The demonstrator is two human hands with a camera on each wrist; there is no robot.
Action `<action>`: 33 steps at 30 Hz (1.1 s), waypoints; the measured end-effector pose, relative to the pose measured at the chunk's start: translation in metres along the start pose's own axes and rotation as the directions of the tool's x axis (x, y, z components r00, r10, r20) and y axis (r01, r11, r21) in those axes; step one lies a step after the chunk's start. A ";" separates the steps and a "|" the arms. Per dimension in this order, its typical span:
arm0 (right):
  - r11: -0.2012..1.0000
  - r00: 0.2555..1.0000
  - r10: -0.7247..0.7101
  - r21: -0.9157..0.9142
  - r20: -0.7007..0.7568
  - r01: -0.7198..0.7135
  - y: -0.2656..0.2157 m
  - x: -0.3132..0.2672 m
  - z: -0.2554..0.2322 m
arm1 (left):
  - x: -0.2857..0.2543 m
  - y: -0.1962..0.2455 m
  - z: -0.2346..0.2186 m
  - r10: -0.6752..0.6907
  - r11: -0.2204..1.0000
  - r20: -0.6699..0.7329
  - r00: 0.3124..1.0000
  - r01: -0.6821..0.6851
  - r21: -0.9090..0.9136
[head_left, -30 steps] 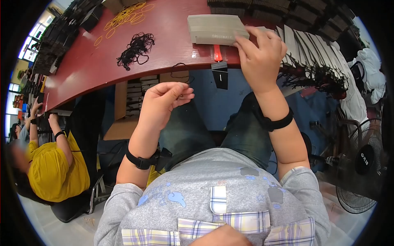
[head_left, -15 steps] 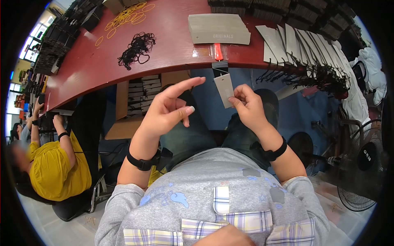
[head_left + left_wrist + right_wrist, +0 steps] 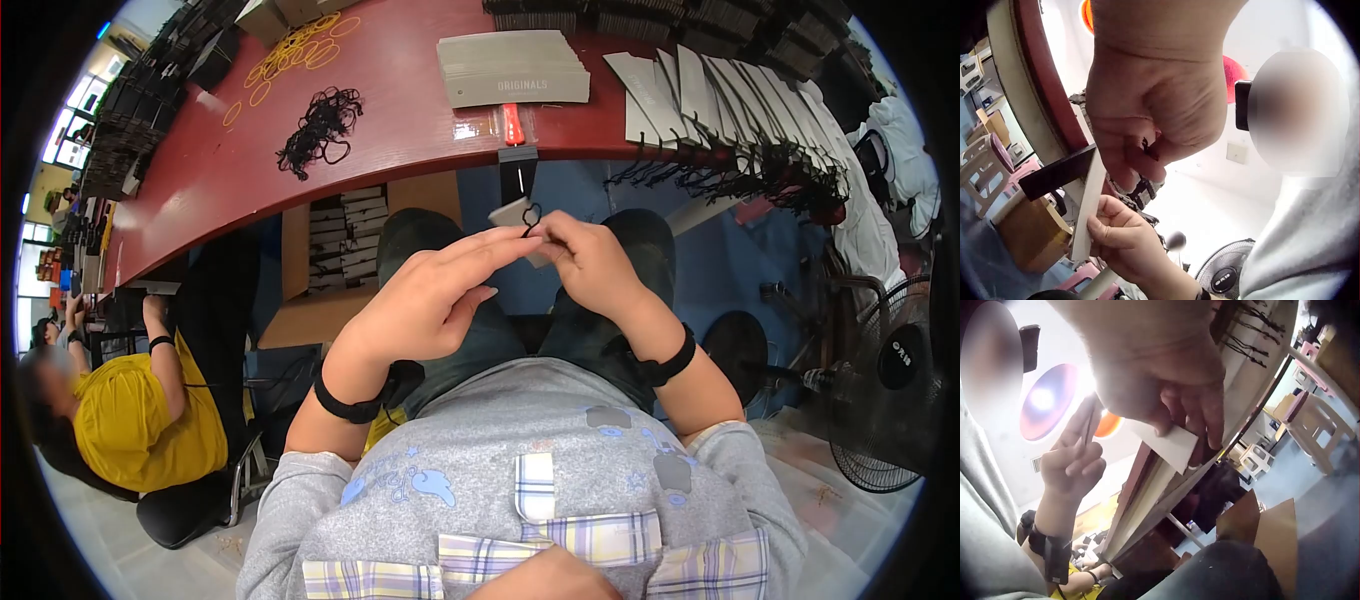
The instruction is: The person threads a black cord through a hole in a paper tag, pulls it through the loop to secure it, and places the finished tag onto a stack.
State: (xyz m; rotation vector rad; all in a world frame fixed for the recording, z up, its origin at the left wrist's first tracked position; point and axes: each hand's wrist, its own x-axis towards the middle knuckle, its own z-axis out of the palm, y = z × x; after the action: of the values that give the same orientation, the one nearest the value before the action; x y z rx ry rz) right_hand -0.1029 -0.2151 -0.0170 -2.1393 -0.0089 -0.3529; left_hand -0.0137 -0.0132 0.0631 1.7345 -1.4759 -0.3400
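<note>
Over the lap, my right hand pinches a grey card tag between thumb and fingers. The tag shows pale and flat in the right wrist view, and the left wrist view catches it nearly edge-on. Close beside it, my left hand has its fingertips at the tag's top end and pinches a thin black cord, whose loop stands up there. Much of the cord is hidden by the fingers. A black strip fixture with a red handle hangs at the table edge just beyond.
On the red table lie a stack of grey tags, a tangle of black cords and yellow rubber bands. Corded tags line the right edge. An open carton stands below; a fan is at right.
My right hand took a tag from the stack and brought it down over the lap. The left hand has moved right to meet it, and a cord loop now shows at the tag.
</note>
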 end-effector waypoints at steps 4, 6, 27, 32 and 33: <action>0.990 0.996 0.081 0.120 -0.045 -0.075 -0.002 0.003 -0.004 | 0.000 0.000 -0.002 -0.041 0.998 0.020 0.999 0.040 0.053; 0.991 0.997 0.082 0.104 -0.014 -0.080 -0.001 0.005 -0.004 | 0.002 0.000 -0.002 -0.063 0.993 0.021 0.998 0.061 0.097; 0.983 0.953 -0.074 -0.183 -0.294 0.020 -0.007 0.017 0.010 | 0.006 -0.032 -0.026 -0.392 0.727 0.001 0.920 0.311 -0.612; 0.905 0.785 -0.323 -0.414 -0.529 0.094 -0.014 0.043 0.022 | -0.011 -0.047 -0.021 -0.507 0.682 0.046 0.861 0.433 -0.589; 0.896 0.776 -0.335 -0.436 -0.534 0.086 -0.013 0.045 0.024 | -0.014 -0.050 -0.019 -0.511 0.686 0.057 0.858 0.446 -0.575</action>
State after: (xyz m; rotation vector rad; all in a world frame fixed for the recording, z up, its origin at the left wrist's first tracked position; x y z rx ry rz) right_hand -0.0556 -0.1942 -0.0078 -2.3237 0.1979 -1.2592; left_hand 0.0299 0.0065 0.0347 1.5673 -0.6905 -0.8605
